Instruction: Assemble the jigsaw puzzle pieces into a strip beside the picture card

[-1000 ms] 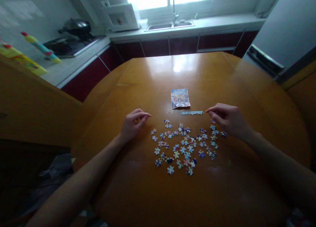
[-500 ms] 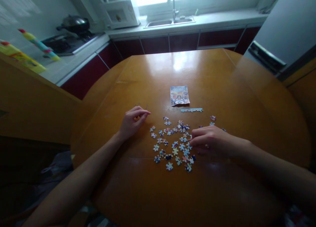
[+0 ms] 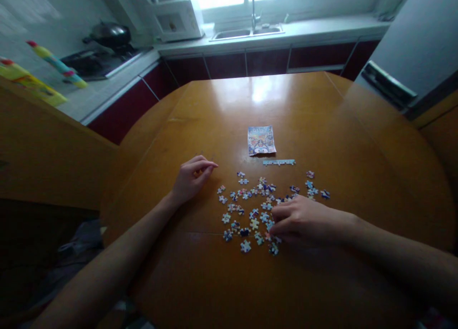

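Observation:
Loose jigsaw puzzle pieces (image 3: 254, 224) lie scattered on the wooden table, mostly pale blue, with some dark blue, yellow and pink. My right hand (image 3: 295, 219) is over the right side of this spread, fingers bent and drawn together, the tips down at a light blue puzzle piece (image 3: 269, 225). The palm hides pieces beneath it. To the left of the spread rests my left hand (image 3: 194, 176), thumb and forefinger pressed together with nothing visible between them. Beyond the pieces lies a joined strip of puzzle pieces (image 3: 279, 162). Behind it is a creased picture sheet (image 3: 261, 140).
The brown table (image 3: 214, 114) has a rounded edge. Past it run a counter with a sink (image 3: 232, 33), a white microwave (image 3: 175, 21), and a stove with a dark wok (image 3: 110, 34). Yellow bottles (image 3: 32, 83) stand at left; a grey fridge (image 3: 418, 37) is at right.
My right hand has moved down and slightly left across the pieces, uncovering several on the right. My left hand stays in place. The view has shifted slightly.

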A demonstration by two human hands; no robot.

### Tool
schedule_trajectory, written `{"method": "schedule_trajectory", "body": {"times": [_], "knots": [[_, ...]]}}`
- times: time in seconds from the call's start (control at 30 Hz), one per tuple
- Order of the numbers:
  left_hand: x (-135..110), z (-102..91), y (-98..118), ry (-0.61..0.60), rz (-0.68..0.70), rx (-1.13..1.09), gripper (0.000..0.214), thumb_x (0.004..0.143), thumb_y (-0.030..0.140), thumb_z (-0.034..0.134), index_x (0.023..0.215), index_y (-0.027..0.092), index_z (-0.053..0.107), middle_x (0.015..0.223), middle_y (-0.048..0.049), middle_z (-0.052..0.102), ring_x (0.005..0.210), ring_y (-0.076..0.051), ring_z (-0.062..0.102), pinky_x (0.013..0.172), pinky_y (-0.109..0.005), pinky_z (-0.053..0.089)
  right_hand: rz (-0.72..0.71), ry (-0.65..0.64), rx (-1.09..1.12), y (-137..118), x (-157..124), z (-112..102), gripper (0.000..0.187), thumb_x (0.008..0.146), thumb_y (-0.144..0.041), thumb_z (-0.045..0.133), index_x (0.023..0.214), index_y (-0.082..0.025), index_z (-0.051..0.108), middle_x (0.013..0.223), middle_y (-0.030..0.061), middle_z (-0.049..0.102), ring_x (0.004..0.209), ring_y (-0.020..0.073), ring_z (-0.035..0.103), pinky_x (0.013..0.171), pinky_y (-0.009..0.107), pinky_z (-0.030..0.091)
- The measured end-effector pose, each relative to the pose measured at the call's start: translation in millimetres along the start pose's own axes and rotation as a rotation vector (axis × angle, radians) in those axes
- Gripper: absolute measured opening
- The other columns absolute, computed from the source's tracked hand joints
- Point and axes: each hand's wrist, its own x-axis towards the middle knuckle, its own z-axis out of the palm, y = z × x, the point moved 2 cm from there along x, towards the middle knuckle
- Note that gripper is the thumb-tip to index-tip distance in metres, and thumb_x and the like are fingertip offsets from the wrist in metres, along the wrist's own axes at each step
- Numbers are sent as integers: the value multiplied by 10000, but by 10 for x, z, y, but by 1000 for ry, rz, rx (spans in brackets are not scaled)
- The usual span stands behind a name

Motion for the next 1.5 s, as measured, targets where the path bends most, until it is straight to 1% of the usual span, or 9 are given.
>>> {"method": "schedule_trajectory", "body": {"times": [0.23, 0.53, 0.67, 0.8, 1.03, 1.17, 1.27, 1.4, 1.5], "knots": [[4, -2, 10, 4, -5, -2, 155, 929, 226, 602, 912, 178, 748, 771, -22, 621, 646, -108, 527, 564, -223, 390, -48, 9, 54, 6, 13, 42, 219, 995, -293, 518, 1069, -249, 719, 885, 38, 655, 805, 151, 583, 691, 284, 404], [-4, -3, -9, 1, -5, -4, 165, 937, 237, 593, 924, 180, 747, 775, -24, 621, 649, -107, 525, 563, -223, 389, -53, 107, 58, 60, 10, 27, 208, 991, -273, 509, 912, -210, 690, 810, 21, 628, 723, 123, 537, 630, 271, 366], [-6, -5, -9, -16, -5, 3, 164, 934, 238, 594, 931, 183, 749, 785, -29, 628, 651, -111, 530, 568, -227, 397, -20, 279, 53, 176, -29, -33, 179, 979, -249, 519, 956, -200, 690, 787, 19, 625, 671, 120, 529, 595, 275, 368], [-5, -8, 16, -12, -4, -6, 159, 929, 236, 598, 917, 180, 746, 779, -29, 627, 644, -110, 529, 561, -222, 395, 52, 490, 100, 293, -93, -195, 147, 955, -203, 553, 944, -177, 697, 758, 25, 644, 628, 109, 550, 560, 257, 395], [4, -14, 46, -29, 37, 33, 163, 933, 226, 586, 907, 176, 739, 782, -33, 633, 644, -113, 543, 562, -225, 412, 340, 786, 59, 393, -259, -480, 115, 925, -204, 600, 896, -183, 709, 712, 15, 641, 550, 105, 509, 501, 263, 381], [-23, 18, 186, -114, 213, 117, 143, 937, 219, 590, 932, 184, 729, 802, -49, 644, 732, -146, 587, 652, -257, 466, 464, 860, 16, 426, -309, -518, 120, 922, -239, 613, 865, -192, 707, 691, 10, 619, 532, 110, 479, 497, 281, 363], [-77, 64, 364, -254, 340, 211, 151, 960, 209, 566, 984, 197, 715, 771, -42, 636, 729, -154, 561, 674, -276, 457, 495, 865, 8, 437, -314, -510, 127, 924, -254, 611, 850, -202, 701, 676, 6, 606, 531, 116, 476, 500, 290, 359], [-140, 106, 525, -461, 400, 293, 190, 996, 256, 526, 1022, 220, 711, 772, -31, 624, 721, -152, 539, 692, -288, 450, 506, 836, 13, 445, -307, -487, 129, 925, -271, 607, 847, -220, 695, 683, 10, 613, 529, 124, 478, 497, 301, 356], [-143, 94, 527, -511, 413, 264, 190, 998, 301, 540, 1038, 224, 708, 779, -27, 626, 727, -152, 547, 726, -300, 455, 502, 822, 19, 449, -298, -473, 125, 924, -270, 604, 850, -226, 694, 684, 13, 616, 531, 129, 480, 496, 305, 355]]}}
